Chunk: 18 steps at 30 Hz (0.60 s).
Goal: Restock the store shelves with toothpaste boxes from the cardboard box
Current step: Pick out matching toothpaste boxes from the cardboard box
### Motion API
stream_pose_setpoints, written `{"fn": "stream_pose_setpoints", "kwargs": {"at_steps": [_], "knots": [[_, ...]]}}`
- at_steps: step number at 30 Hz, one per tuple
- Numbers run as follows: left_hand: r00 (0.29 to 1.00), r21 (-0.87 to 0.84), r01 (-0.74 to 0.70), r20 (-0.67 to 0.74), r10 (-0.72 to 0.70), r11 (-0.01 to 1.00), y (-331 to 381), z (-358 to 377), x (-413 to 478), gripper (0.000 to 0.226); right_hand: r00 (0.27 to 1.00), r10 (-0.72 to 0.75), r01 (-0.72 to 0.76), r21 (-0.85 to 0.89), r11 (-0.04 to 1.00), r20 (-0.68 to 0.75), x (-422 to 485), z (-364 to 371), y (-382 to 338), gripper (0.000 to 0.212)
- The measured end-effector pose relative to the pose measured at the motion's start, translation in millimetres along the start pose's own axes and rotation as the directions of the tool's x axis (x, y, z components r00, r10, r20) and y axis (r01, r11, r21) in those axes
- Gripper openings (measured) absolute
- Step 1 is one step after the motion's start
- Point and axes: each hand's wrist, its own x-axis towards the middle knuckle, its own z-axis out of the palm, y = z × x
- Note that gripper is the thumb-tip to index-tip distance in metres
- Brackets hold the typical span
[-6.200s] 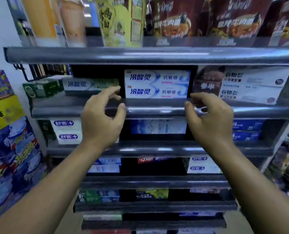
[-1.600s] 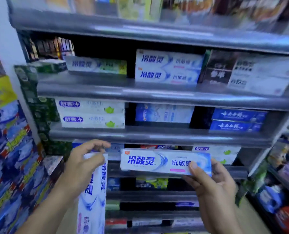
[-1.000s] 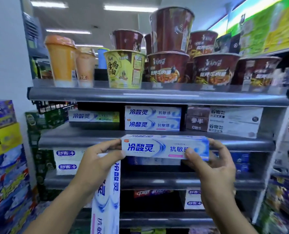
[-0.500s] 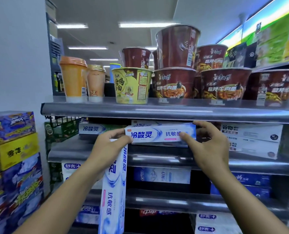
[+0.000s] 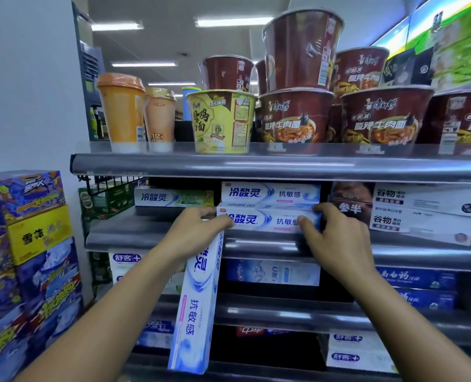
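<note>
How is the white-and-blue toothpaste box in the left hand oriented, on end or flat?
On end: the white-and-blue toothpaste box hangs below the left hand, lettering running downward.

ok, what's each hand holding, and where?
Left hand grips the hanging toothpaste box at its top end; right hand pinches the horizontal box at its right end.

Upper shelf (image 5: 284,168) caps the stacked boxes (image 5: 270,193); apparently little headroom between them.

White wall (image 5: 22,78), fluorescent strip lights (image 5: 233,22) on ceiling (image 5: 160,45)
</note>
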Motion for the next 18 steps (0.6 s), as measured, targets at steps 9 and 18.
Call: {"fn": "stream_pose_setpoints", "kwargs": {"at_steps": [9, 18], "knots": [[0.936, -0.304, -0.146, -0.352, 0.031, 0.942, -9, 0, -4, 0.017, 0.910, -0.268, 0.292, 0.030, 0.956, -0.317, -40, -2, -13, 0.035], [0.896, -0.755, -0.115, -0.360, -0.261, 0.646, 9, -5, -11, 0.038, 0.846, -0.306, -0.001, 0.577, 0.817, 0.436, -91, 10, -27, 0.058]]}}
